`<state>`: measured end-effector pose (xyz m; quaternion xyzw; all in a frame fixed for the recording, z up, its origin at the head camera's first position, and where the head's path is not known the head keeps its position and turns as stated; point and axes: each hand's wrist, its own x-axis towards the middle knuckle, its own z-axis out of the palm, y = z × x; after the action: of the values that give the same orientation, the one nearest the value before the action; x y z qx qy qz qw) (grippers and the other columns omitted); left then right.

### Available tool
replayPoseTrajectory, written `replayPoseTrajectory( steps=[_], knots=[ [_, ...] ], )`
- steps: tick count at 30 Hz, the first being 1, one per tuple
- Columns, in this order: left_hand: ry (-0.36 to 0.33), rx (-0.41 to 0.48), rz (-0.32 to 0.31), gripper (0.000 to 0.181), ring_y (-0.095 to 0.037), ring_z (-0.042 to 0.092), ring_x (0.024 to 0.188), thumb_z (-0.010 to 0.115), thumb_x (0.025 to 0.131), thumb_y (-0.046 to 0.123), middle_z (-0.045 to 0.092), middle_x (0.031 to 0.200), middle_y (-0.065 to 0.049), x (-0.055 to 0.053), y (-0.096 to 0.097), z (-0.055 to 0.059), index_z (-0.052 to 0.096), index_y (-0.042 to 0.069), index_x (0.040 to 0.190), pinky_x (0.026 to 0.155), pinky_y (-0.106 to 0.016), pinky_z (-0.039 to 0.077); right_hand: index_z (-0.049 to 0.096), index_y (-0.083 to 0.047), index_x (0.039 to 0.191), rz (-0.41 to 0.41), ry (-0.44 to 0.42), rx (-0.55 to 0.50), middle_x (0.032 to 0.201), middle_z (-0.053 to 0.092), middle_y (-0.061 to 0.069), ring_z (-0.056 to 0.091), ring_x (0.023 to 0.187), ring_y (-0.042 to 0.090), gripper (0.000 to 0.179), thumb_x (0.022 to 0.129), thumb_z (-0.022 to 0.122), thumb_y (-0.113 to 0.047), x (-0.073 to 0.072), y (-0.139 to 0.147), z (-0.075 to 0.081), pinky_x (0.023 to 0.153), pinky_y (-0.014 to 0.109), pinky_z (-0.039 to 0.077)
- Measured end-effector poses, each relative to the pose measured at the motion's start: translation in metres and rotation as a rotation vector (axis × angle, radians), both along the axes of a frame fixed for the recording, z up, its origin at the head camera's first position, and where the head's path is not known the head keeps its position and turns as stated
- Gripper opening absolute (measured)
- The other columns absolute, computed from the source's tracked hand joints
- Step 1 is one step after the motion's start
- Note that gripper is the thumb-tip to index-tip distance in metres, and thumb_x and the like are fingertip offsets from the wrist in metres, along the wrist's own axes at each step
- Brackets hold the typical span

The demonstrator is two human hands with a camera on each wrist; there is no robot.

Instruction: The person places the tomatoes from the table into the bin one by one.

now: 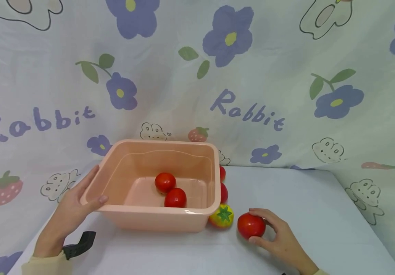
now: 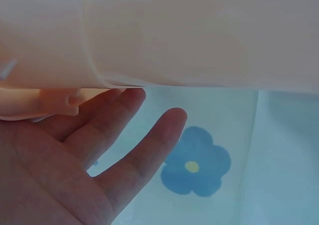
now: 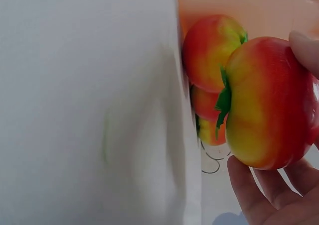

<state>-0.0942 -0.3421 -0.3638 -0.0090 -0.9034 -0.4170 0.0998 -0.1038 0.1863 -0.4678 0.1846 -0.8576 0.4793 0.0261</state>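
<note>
Nearest first: cream sleeve (image 1: 47,266) at the table's near left, black strap (image 1: 79,245) about that wrist. Right hand (image 1: 281,238) reaches in from the near right, forearm slanting inward. Thumb on the near side, fingers on the far side, pinching the held tomato (image 1: 250,226) between them. This fruit sits right of the bin (image 1: 156,223), toward the near edge of the table (image 1: 297,198); whether it touches the cloth, cannot tell. Squat form: red base up, green calyx turned down to the table, broad axis roughly level.

Left hand (image 1: 73,208) angles up from the near left and grips the bin's near-left corner, thumb over the rim, fingers outside and beneath, somewhat parted. Bin's long axis runs left to right, roughly along the far edge. Just beside its right wall, a yellow-green tomato (image 1: 221,216), calyx up; behind it two red tomatoes (image 1: 224,193), partly hidden by the bin. Inside, a touching pair of tomatoes (image 1: 175,198), red sides up.

Beyond the far edge, a printed curtain (image 1: 279,46): purple flowers, strawberries, line-drawn rabbits. Lettering (image 1: 35,123) reads "Rabbit", twice, in purple.
</note>
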Motion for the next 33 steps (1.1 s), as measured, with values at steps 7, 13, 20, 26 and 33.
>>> replayPoseTrajectory(
  steps=[7,13,20,26,33],
  knots=[
    [-0.007,0.005,0.008,0.092,-0.049,0.043,0.126,0.071,0.092,0.026,0.031,0.158,-0.026,-0.001,0.001,0.001,0.012,0.027,0.163,0.094,-0.075,0.036,0.06,-0.029,0.133,0.014,0.048,-0.024,0.133,0.062,0.003,0.057,0.117,0.006,0.059,0.08,0.086,-0.029,0.0,0.001,0.004,0.088,0.028,0.054],
    [0.005,-0.004,0.01,0.091,-0.044,0.046,0.125,0.071,0.092,0.026,0.033,0.158,-0.026,-0.002,0.0,-0.001,0.013,0.025,0.163,0.093,-0.075,0.036,0.06,-0.028,0.134,0.005,0.074,-0.057,0.135,0.061,0.004,0.057,0.118,0.006,0.06,0.081,0.086,-0.023,-0.002,0.001,0.009,0.088,0.028,0.054],
    [0.003,-0.024,0.012,0.09,0.005,0.042,0.108,0.071,0.092,0.027,0.035,0.157,-0.025,-0.002,-0.002,-0.003,0.015,0.024,0.162,0.094,-0.072,0.038,0.06,-0.025,0.134,0.01,0.14,-0.073,0.135,0.061,0.003,0.056,0.118,0.006,0.061,0.08,0.087,-0.017,-0.009,-0.006,0.021,0.086,0.029,0.055],
    [0.013,-0.036,0.009,0.09,0.011,0.04,0.107,0.071,0.092,0.026,0.037,0.156,-0.025,-0.001,-0.002,-0.004,0.016,0.024,0.162,0.093,-0.069,0.042,0.06,-0.023,0.134,0.016,0.191,-0.085,0.135,0.061,0.001,0.055,0.119,0.006,0.062,0.079,0.087,-0.012,-0.015,-0.013,0.033,0.087,0.028,0.054],
    [0.013,-0.022,0.008,0.09,-0.005,0.048,0.117,0.071,0.092,0.027,0.036,0.156,-0.026,-0.001,-0.002,-0.004,0.015,0.023,0.163,0.093,-0.073,0.038,0.061,-0.022,0.135,0.003,0.223,-0.102,0.137,0.06,-0.001,0.054,0.121,0.006,0.063,0.079,0.086,-0.01,-0.021,-0.021,0.044,0.089,0.025,0.052]
  ],
)
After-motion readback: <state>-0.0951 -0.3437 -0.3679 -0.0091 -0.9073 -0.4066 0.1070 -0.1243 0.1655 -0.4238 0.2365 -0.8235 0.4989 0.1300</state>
